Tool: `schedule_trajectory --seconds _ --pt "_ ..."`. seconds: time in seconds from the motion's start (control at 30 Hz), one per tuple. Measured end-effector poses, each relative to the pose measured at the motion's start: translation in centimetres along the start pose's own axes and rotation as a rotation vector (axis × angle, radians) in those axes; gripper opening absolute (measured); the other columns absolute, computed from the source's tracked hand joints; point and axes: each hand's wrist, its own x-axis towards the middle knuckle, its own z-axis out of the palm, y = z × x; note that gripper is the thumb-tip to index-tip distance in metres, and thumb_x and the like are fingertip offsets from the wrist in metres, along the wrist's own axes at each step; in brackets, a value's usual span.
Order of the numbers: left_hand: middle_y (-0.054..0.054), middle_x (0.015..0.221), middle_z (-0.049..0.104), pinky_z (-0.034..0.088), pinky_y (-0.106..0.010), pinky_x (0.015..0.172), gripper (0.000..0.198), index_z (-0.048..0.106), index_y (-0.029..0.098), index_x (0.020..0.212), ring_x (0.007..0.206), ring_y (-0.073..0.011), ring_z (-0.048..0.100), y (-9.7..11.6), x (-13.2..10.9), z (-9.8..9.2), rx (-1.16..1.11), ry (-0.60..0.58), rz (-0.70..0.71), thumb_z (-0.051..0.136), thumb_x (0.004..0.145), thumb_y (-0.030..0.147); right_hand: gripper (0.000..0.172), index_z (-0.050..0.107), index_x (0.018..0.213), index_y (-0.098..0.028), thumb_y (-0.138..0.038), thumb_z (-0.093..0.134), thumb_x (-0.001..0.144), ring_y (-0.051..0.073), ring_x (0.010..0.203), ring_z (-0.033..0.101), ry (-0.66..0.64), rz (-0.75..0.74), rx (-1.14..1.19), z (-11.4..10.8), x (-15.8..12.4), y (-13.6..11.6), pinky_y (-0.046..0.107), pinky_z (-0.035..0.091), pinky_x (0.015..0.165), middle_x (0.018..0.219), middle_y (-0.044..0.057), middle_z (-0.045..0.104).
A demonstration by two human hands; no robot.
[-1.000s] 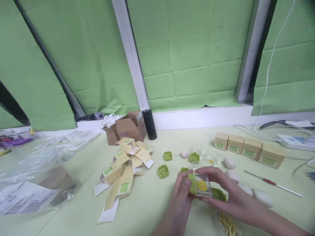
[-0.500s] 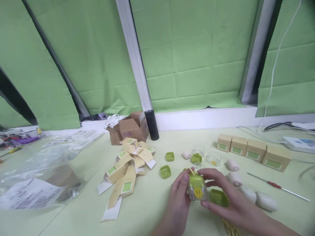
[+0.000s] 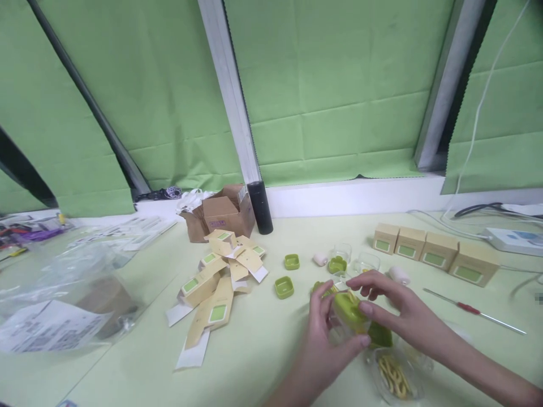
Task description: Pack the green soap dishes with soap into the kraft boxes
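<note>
A clear container with a green lid (image 3: 350, 311) is tilted between my two hands. My left hand (image 3: 324, 333) grips its left and lower side. My right hand (image 3: 392, 305) has its thumb and fingertips at the upper right of the lid. Just beneath my right hand is a green square cup (image 3: 380, 335), partly hidden. Nearer the front edge, a clear container holds yellow cord-like pieces (image 3: 394, 376). Two green square cups (image 3: 292, 261) (image 3: 284, 287) sit to the left of my hands. Beyond the hands are another green cup (image 3: 337, 265) and clear cups (image 3: 367, 263).
Four small cardboard boxes (image 3: 439, 250) line the back right, with a red-handled screwdriver (image 3: 469, 308) in front. Opened cartons (image 3: 218, 314) are piled left of centre. Behind them stand a brown box (image 3: 227, 213) and black cylinder (image 3: 260, 207). A plastic bag (image 3: 97, 305) lies left.
The green-lidded container has been tilted, turning its yellow label out of sight. My left hand has shifted around it, and my right hand has moved up onto the lid. The camera view has shifted slightly.
</note>
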Motion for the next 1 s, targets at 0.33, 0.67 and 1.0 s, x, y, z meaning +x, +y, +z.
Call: schedule_trajectory --seconds 0.33,0.67,1.0 --pt "-0.011 0.117 0.051 0.025 -0.036 0.103 0.039 0.063 0.021 0.105 0.118 -0.0277 0.040 -0.4 0.0 -0.3 0.335 0.238 0.270 0.071 0.067 0.016 0.034 0.067 0.077 -0.022 -0.055 0.058 0.078 0.029 0.103 0.061 0.165 0.206 0.314 0.2 0.1 -1.5 0.040 0.051 0.088 0.103 0.008 0.071" --pt "-0.014 0.112 0.060 0.047 -0.035 0.072 0.052 0.052 0.017 0.108 0.095 -0.0277 0.060 -1.5 1.2 0.3 -0.280 -0.074 -0.098 0.074 0.066 0.038 0.033 0.070 0.088 -0.021 -0.051 0.059 0.079 0.027 0.096 0.064 0.177 0.122 0.322 -1.7 1.1 -3.1 0.037 0.052 0.080 0.102 0.008 0.071" --pt "-0.007 0.109 0.062 0.041 -0.033 0.085 0.044 0.054 0.020 0.097 0.103 -0.0227 0.057 -1.0 0.7 1.0 -0.221 0.015 -0.045 0.078 0.062 0.029 0.027 0.066 0.078 -0.021 -0.044 0.054 0.084 0.020 0.077 0.062 -0.005 0.052 0.143 -1.1 1.2 -2.7 0.030 0.048 0.071 0.078 0.001 0.068"
